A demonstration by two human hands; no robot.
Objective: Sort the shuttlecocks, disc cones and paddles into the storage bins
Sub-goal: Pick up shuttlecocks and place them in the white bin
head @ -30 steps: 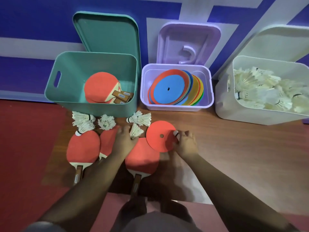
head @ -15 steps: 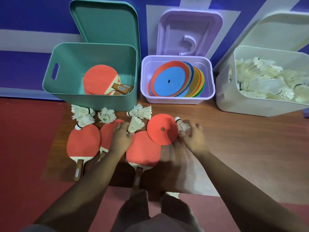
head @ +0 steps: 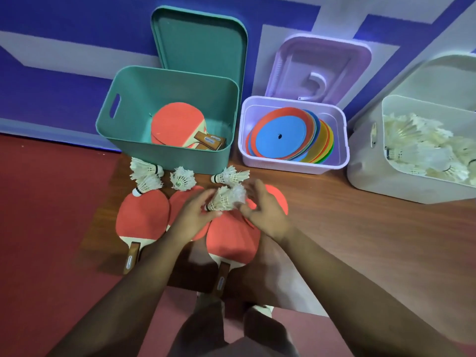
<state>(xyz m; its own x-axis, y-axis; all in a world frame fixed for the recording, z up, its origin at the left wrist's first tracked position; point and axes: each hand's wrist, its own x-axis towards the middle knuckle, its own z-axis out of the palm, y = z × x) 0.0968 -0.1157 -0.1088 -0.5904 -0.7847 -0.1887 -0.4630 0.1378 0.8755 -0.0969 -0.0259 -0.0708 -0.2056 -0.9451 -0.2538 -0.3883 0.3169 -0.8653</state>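
Since the left hand [head: 192, 215] and right hand [head: 265, 212] have come together over the cone [head: 279, 199], each pinching a shuttlecock [head: 221, 200], the white bin [head: 365, 161] likely follows.

Held shuttlecocks [head: 226, 198]: two white, blurred; I see them pinched between left hand [head: 193, 215] and right hand [head: 262, 212].
Loose shuttlecocks [head: 181, 179]: four, before teal bin [head: 164, 161].
Paddles [head: 143, 217]: three red, flat.
Disc cone [head: 279, 199]: red, partly under right hand.

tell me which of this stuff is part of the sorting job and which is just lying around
Job: held shuttlecocks, left hand, right hand, four loose shuttlecocks, three floor paddles, orange disc cone, teal bin, purple bin, white bin.
Lying about: teal lid, purple lid, white lid, propped behind the bins.
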